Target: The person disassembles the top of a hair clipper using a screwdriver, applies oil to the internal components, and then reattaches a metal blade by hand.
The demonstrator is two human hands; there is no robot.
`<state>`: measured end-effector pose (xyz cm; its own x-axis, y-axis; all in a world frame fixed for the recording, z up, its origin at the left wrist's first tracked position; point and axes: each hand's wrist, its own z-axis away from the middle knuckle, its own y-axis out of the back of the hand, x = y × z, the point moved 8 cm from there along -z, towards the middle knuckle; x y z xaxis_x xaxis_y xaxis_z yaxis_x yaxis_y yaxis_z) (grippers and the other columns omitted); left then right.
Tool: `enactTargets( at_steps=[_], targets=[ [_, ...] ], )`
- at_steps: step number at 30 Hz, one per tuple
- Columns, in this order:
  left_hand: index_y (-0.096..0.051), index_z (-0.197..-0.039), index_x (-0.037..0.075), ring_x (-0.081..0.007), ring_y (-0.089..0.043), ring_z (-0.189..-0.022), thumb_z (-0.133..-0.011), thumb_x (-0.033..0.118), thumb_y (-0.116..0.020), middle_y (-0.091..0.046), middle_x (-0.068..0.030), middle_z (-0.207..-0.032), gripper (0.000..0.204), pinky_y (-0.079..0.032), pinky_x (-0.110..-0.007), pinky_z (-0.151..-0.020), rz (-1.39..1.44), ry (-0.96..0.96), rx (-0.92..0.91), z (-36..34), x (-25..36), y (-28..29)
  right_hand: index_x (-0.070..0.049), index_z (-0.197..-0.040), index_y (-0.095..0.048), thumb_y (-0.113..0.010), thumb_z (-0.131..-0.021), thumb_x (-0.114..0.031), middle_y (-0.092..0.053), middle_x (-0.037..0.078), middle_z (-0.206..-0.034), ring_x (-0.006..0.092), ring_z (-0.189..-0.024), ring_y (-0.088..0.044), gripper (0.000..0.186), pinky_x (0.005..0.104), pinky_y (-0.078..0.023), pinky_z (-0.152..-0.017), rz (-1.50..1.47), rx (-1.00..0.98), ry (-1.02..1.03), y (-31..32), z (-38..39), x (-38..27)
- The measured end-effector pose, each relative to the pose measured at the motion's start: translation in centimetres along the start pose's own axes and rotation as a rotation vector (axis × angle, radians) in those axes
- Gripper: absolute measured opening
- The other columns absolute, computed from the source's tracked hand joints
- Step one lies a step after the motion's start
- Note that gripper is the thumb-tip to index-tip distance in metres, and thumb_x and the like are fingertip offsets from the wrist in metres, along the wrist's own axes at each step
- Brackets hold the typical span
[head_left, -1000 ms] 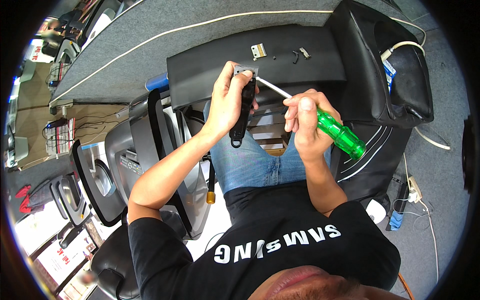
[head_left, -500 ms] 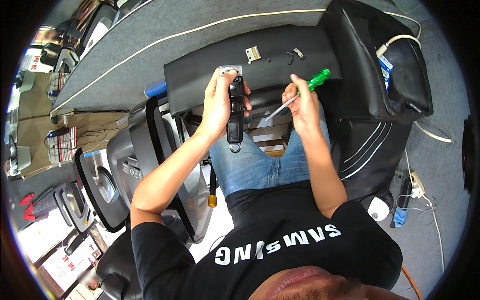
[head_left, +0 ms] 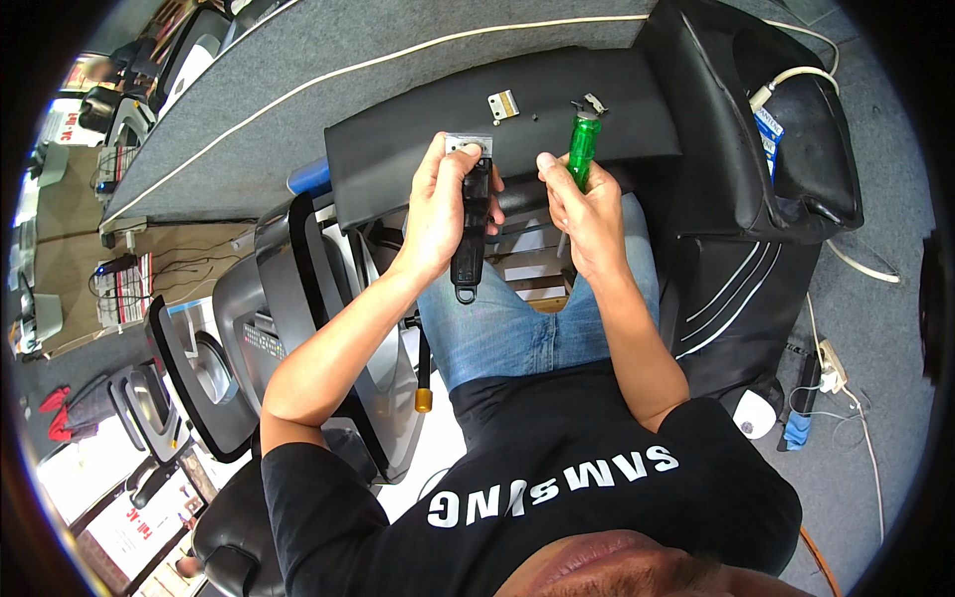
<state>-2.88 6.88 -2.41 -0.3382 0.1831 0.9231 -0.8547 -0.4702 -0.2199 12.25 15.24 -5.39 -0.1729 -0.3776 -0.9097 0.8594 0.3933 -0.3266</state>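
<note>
My left hand is clamped around a black hair clipper, held upright above my lap with its metal head end up by my thumb. My right hand is closed around a green-handled screwdriver, handle up, its shaft running down behind my fingers, so the tip is off the clipper just now. I judge the work partly done: a small metal blade plate and a smaller metal piece already lie loose on the black bench top just beyond my hands, apart from each other. I cannot tell what is left on the clipper's head, as my thumb covers much of it.

Further out, a black bag stands to my right, with a small blue-and-white label on its side and a white cable coming over its top. Beyond the bench lies grey carpet crossed by a thin white cord. Far off to my left a flat white rectangular sign with red print lies low down, near a red object.
</note>
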Motion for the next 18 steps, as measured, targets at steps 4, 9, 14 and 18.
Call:
enactTargets(
  at_steps=[4, 9, 14, 18],
  targets=[
    [-0.054, -0.116, 0.006, -0.0175, -0.065, -0.06, -0.108, 0.033, -0.045, -0.065, -0.0103, -0.088, 0.029, -0.055, -0.03, -0.053, -0.031, -0.01, -0.063, 0.3, 0.3, -0.8, 0.0, -0.107, -0.071, -0.078, -0.099, -0.019, -0.063, -0.002, -0.073, 0.0029, -0.067, -0.057, 0.021, 0.0212, -0.044, -0.062, 0.052, -0.055, 0.14, -1.9, 0.7, -2.4],
    [-0.05, -0.111, 0.009, -0.016, -0.065, -0.058, -0.109, 0.025, -0.049, -0.065, -0.0079, -0.083, 0.016, -0.053, -0.029, -0.049, 0.022, -0.027, -0.14, 0.2, 0.0, -1.3, 0.005, -0.108, -0.068, -0.074, -0.1, -0.012, -0.07, 0.006, -0.078, 0.0092, -0.064, -0.065, 0.02, 0.0251, -0.052, -0.054, 0.017, -0.104, 0.195, -3.9, 1.3, -3.8],
    [-0.049, -0.11, 0.008, -0.0164, -0.065, -0.059, -0.109, 0.025, -0.048, -0.065, -0.009, -0.085, 0.017, -0.054, -0.029, -0.051, -0.034, -0.035, -0.161, 0.4, 0.1, -1.4, 0.005, -0.103, -0.068, -0.073, -0.1, -0.009, -0.069, 0.005, -0.075, 0.0095, -0.06, -0.064, 0.015, 0.0252, -0.052, -0.05, 0.051, -0.059, 0.296, -3.9, 1.2, -3.5],
    [-0.05, -0.11, 0.007, -0.0178, -0.066, -0.061, -0.109, 0.031, -0.039, -0.065, -0.01, -0.087, 0.026, -0.056, -0.031, -0.054, -0.073, -0.037, -0.184, 0.5, -0.1, -1.5, 0.004, -0.099, -0.067, -0.072, -0.099, -0.007, -0.068, 0.004, -0.073, 0.0084, -0.057, -0.062, 0.013, 0.0252, -0.05, -0.048, 0.029, -0.039, 0.279, -3.8, 1.2, -3.2]
  ],
)
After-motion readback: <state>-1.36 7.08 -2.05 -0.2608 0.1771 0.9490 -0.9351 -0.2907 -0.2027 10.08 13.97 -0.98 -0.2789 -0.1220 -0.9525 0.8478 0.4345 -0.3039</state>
